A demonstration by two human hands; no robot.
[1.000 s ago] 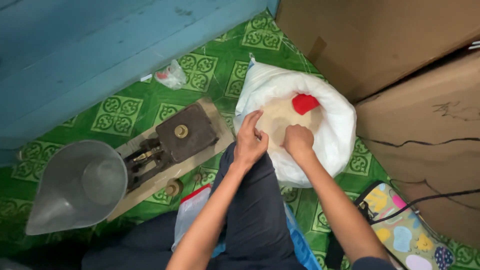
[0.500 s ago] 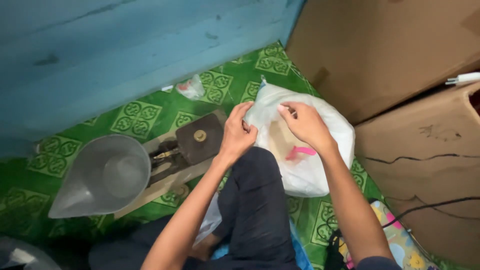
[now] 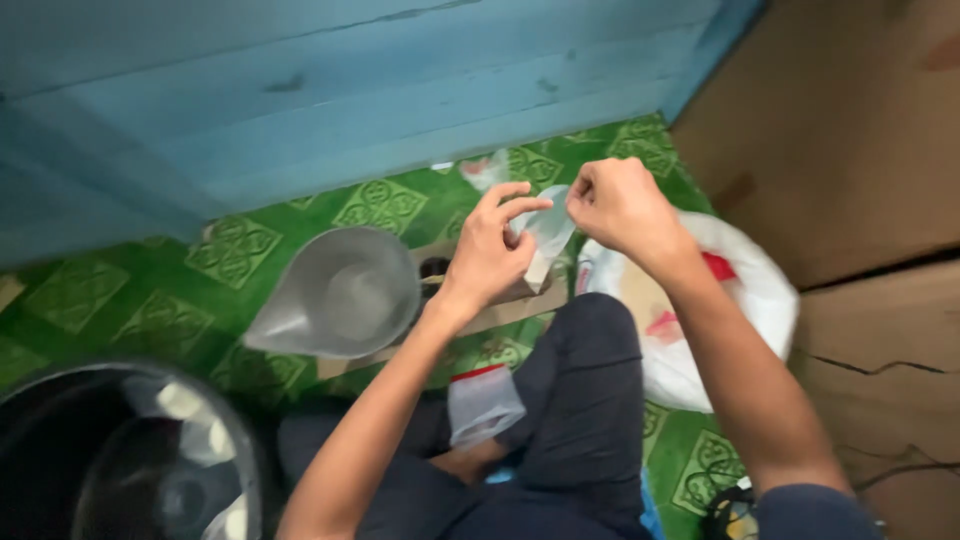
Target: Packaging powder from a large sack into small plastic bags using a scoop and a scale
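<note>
Over green patterned mat (image 3: 250,250), both hands pinch a small clear bag (image 3: 548,228).

funnel (image 3: 340,292) left of white sack (image 3: 755,300), bowl (image 3: 120,455) nearer left

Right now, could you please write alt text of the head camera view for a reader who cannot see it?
A seated person's left hand and right hand together hold up a small clear plastic bag above a green patterned floor mat. Below lie a grey funnel and an open white sack, beside a blue wall and cardboard boxes.
</note>
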